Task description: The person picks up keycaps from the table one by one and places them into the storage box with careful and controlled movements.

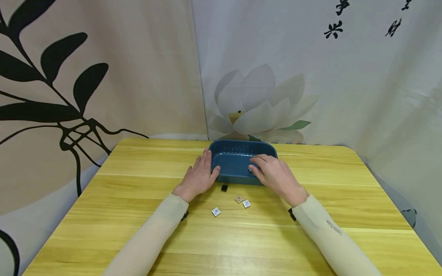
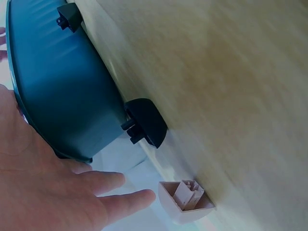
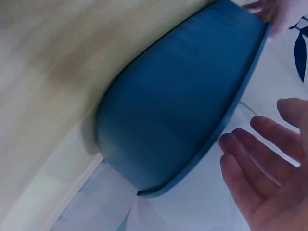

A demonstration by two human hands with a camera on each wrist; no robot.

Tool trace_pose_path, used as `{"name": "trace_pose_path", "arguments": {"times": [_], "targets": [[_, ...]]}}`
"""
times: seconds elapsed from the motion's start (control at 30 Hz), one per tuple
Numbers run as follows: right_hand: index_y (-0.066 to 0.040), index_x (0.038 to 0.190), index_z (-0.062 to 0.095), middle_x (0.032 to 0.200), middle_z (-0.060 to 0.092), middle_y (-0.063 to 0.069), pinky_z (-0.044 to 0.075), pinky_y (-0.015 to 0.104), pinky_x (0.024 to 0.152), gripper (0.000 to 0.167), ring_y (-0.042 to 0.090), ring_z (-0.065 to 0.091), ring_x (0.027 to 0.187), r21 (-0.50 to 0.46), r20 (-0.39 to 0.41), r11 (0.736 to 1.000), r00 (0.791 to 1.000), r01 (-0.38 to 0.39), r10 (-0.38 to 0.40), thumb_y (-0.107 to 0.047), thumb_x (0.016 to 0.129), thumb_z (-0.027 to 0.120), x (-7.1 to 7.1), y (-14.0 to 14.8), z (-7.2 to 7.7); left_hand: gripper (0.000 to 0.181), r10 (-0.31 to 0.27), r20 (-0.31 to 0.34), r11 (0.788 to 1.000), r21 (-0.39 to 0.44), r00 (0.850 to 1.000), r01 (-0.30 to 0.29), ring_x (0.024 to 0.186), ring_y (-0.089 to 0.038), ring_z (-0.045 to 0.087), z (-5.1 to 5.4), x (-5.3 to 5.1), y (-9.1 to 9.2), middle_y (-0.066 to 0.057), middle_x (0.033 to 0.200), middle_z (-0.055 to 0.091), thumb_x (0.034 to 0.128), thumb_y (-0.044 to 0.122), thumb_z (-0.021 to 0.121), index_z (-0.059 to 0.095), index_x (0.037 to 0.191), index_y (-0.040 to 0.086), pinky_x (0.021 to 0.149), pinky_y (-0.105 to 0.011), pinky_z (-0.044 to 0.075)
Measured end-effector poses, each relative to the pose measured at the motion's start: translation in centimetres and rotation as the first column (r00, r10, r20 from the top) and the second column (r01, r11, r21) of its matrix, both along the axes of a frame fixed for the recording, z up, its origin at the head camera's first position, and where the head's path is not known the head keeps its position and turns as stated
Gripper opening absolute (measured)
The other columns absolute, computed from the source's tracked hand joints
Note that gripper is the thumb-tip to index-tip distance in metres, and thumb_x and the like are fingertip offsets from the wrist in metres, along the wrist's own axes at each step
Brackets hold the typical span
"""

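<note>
A blue rectangular dish stands on the wooden table. My left hand rests along its left side, fingers straight and thumb near the front corner. Over the right part of the dish is my right hand, fingers loosely bent; the right wrist view shows nothing between the right fingers. In front of the dish lie small keycaps: a black one, a brownish one and two white ones, one nearer and one at right. The left wrist view shows a black keycap and a pinkish keycap, stems visible.
The table extends to both sides and toward me. Behind it hangs a pale curtain with printed plants, a lotus and dark characters. Another dark keycap sits against the dish's wall in the left wrist view.
</note>
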State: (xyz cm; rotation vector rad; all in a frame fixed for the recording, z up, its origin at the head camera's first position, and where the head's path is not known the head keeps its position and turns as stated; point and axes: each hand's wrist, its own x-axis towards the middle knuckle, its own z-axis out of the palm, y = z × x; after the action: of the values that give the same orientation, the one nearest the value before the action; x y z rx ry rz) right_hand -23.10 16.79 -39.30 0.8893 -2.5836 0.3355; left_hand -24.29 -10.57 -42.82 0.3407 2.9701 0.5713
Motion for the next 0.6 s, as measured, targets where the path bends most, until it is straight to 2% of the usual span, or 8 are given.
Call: {"name": "trace_pose_path", "arguments": {"times": [0.3, 0.6], "targets": [[-0.005, 0.116, 0.077, 0.116, 0.075, 0.01, 0.06, 0.042, 0.087, 0.028, 0.026, 0.073, 0.105, 0.0, -0.078, 0.994, 0.991, -0.109, 0.108, -0.025, 0.096, 0.076, 2.2, -0.4, -0.2, 0.079, -0.001, -0.004, 1.0, 0.012, 1.0, 0.001, 0.156, -0.042, 0.015, -0.1, 0.0, 0.0, -0.011, 0.174, -0.003, 0.1103, 0.052, 0.032, 0.004, 0.166, 0.005, 0.117, -0.07, 0.023], [-0.008, 0.115, 0.078, 0.116, 0.075, 0.007, 0.059, 0.038, 0.09, 0.026, 0.022, 0.072, 0.105, 0.039, -0.032, 0.985, 0.985, -0.169, 0.17, -0.026, 0.096, 0.076, 4.1, -1.0, -0.8, 0.078, 0.001, -0.006, 1.0, 0.008, 1.0, -0.001, 0.157, -0.04, 0.013, -0.2, -0.1, 0.0, -0.009, 0.174, -0.005, 0.1104, 0.052, 0.032, 0.003, 0.166, 0.005, 0.117, -0.07, 0.022]]}}
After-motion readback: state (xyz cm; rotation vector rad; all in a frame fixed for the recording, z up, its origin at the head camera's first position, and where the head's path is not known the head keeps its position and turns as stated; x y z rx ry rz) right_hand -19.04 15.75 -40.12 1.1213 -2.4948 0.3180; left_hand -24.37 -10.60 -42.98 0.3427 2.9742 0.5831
